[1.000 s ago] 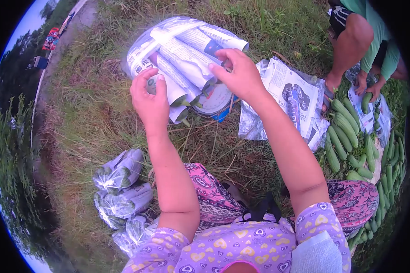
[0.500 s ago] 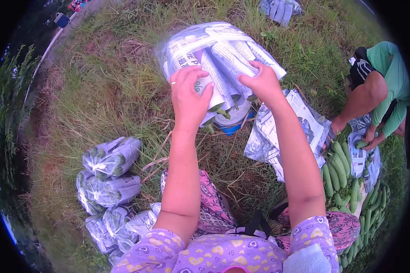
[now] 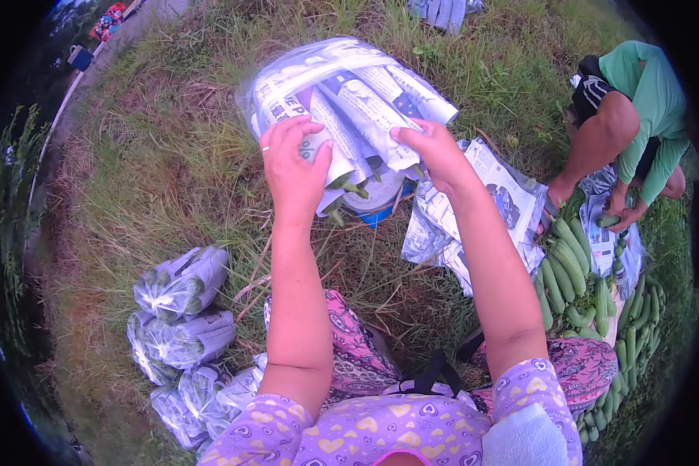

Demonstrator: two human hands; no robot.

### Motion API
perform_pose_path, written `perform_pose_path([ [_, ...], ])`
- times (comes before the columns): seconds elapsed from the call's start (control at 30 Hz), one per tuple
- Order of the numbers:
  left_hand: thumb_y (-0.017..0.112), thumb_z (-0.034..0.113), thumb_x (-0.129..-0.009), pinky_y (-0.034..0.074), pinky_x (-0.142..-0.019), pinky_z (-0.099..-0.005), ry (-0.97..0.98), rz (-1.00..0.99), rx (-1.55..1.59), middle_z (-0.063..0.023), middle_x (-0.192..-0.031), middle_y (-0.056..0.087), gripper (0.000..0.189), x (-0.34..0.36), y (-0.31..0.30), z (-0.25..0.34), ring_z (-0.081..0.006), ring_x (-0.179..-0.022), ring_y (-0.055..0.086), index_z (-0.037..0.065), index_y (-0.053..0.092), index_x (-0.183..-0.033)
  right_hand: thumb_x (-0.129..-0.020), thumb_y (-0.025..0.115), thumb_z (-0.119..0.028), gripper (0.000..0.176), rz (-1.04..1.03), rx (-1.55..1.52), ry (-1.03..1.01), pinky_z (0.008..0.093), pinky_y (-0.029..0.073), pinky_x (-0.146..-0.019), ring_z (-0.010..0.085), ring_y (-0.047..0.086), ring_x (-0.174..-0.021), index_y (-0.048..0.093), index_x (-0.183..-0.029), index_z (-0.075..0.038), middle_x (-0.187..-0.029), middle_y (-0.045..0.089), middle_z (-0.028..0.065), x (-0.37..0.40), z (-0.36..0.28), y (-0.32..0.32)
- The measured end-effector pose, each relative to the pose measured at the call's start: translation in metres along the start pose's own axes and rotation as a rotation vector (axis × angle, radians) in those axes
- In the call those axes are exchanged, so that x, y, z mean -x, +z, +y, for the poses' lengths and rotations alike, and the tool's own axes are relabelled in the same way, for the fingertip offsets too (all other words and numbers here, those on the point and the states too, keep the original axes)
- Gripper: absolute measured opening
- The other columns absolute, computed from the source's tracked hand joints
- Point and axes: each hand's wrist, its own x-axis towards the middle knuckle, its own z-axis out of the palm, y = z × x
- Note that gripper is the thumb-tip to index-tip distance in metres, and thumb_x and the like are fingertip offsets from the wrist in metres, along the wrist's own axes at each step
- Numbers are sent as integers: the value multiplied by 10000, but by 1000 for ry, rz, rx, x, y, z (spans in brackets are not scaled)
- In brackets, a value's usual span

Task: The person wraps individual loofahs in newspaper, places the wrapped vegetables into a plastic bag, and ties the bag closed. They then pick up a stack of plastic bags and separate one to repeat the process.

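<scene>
A clear plastic bag point(image 3: 248, 93) is packed with several long green gourds rolled in newspaper; it rests tilted on a round, blue-sided container point(image 3: 377, 216). Green stem ends point(image 3: 355, 188) poke out of the paper on the side towards me. My left hand point(image 3: 293, 159) grips the left side of the bundle, thumb and fingers on the printed paper. On the right, my right hand point(image 3: 433, 153) holds the end of a newspaper-wrapped gourd point(image 3: 371, 109), its thumb on top. The fingers underneath are hidden.
Filled bags point(image 3: 182, 283) are piled at my left. Newspaper sheets and plastic point(image 3: 489, 194) lie at my right, beside rows of loose green gourds point(image 3: 571, 268). A co-worker in green sleeves point(image 3: 648, 101) crouches there, hands on a gourd. Another bundle point(image 3: 446, 12) sits on the far grass.
The whole view has shifted slightly, so the bundle and both hands appear further left. My hands keep nearly the same hold on the bundle.
</scene>
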Motion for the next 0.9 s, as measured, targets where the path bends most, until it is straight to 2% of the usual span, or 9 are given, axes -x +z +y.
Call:
perform_pose_path([
  [0.07,725,50,-650,386,-936,-376,3,-3,1,-53,-1056,600,245,-1,0,-1,-268,-1077,478,80,636,-876,-802,639,-160,427,17,-34,-8,268,481,-788,125,622,-862,540,-1159,50,-1019,640,91,8,9,-6],
  [0.2,719,50,-667,380,-945,-373,24,-31,-12,-51,-1071,607,233,-1,1,-3,-258,-1082,478,82,640,-884,-807,634,-166,493,-19,-133,-14,270,475,-815,140,612,-915,490,-1215,70,-1087,615,115,49,25,-26],
  [0.23,715,53,-675,378,-947,-374,20,-36,-8,-52,-1075,611,231,-1,3,-5,-255,-1087,478,83,640,-891,-794,649,-135,469,34,-155,-21,276,481,-790,137,617,-879,518,-1198,64,-1025,639,108,60,38,-35],
  [0.33,708,61,-695,375,-951,-377,9,-34,-39,-55,-1084,623,234,-1,7,-9,-251,-1093,480,83,640,-917,-800,645,-128,486,122,-277,-47,267,474,-819,138,612,-913,496,-1222,61,-1087,621,100,101,70,-75],
  [0.4,687,78,-736,385,-948,-366,26,-55,-58,-60,-1097,620,224,-2,9,-10,-242,-1091,490,74,641,-956,-804,640,-121,493,223,-380,-60,266,470,-840,140,607,-944,481,-1235,57,-1098,616,94,133,84,-104],
  [0.57,662,106,-788,407,-943,-347,5,-75,-89,-89,-1124,610,215,-2,7,-12,-232,-1087,506,55,647,-997,-814,636,-115,456,613,-226,-98,266,457,-820,120,594,-901,506,-1229,23,-1046,627,71,187,137,-204],
  [0.67,658,96,-775,393,-928,-365,-28,-48,-18,-65,-1077,624,185,-2,9,-15,-242,-1066,503,63,645,-957,-815,637,-120,458,785,-153,-83,267,451,-812,122,591,-900,509,-1233,16,-1040,630,66,214,192,-258],
  [0.77,648,114,-795,404,-912,-358,-39,-33,-24,-69,-1073,623,173,-3,9,-16,-235,-1061,506,62,646,-961,-800,654,-134,481,915,-107,63,269,448,-811,132,593,-893,507,-1232,22,-1039,631,71,237,230,-271],
  [0.9,636,141,-819,412,-903,-347,-90,-12,-79,-82,-1063,622,156,-5,12,-12,-234,-1052,518,61,654,-951,-779,679,-148,673,953,-65,243,283,452,-808,157,593,-906,370,-1351,26,-1075,617,103,237,263,-257],
])
